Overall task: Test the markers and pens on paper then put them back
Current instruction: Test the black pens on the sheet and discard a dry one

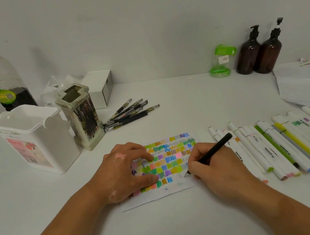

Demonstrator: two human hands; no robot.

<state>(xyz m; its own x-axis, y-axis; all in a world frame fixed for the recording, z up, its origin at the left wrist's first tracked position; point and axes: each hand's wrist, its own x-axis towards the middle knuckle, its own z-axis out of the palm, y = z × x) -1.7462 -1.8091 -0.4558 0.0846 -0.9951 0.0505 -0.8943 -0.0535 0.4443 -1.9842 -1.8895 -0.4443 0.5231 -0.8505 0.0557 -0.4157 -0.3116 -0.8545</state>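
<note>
Black pen (213, 149) pinched in right hand (211, 169) to write; open left hand (124, 170), at nine o'clock, presses paper (169, 156) still

The single head view (wide-angle) looks forward and down, close over the table (188, 101), toward the wall (154, 24).

A white table (188, 99) stands against a plain white wall (132, 17)

White worktop (189, 225), small paper sheet filled with colour swatches (174, 153), row of white-barrelled markers (274, 144) to its right, black gel pens (128, 114) heaped behind, white plastic tub (35, 138), square ceramic pen holder (82, 117), two brown pump bottles (258, 51) at back
</note>
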